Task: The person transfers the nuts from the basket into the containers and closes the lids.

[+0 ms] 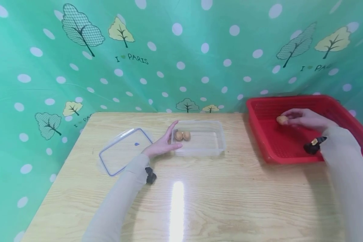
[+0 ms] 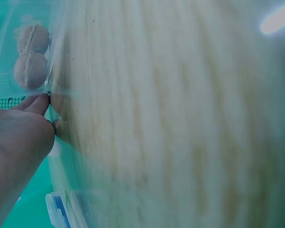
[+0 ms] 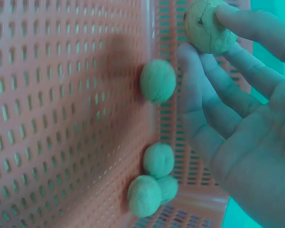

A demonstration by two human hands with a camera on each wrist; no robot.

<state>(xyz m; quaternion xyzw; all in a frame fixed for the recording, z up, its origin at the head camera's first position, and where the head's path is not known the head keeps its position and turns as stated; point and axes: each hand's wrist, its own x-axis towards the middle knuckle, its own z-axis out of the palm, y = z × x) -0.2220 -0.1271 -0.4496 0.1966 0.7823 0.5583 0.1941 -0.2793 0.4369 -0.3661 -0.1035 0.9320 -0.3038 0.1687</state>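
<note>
From where I stand, the work looks partway along. Two nuts (image 1: 178, 135) sit side by side at the left end of the box (image 1: 199, 152), and a third nut (image 1: 282, 120) is up in the right hand (image 1: 308, 120), over the basket (image 1: 261, 141). The right wrist view shows four loose nuts (image 3: 157, 80) left in the basket, one apart and three bunched together. The lid (image 1: 125, 151) lies off the box, flat on the bench (image 1: 230, 195) by the left forearm, so closing up seems not yet done.

The right grip is narrow, thumb and fingertips pinching that one nut. The left hand (image 1: 163, 145) has its grip spread wide against the box's left end, fingers toward the far corner, thumb by the near side.

The nuts are roundish, tan and hard-looking, with finely wrinkled shells and a raised seam showing on some. The box is a clear, shallow oblong of plastic; the lid matches, edged with a blue seal. The basket is red plastic, its walls and floor pierced with rows of small slots. Pale wood grain runs across the bench.
</note>
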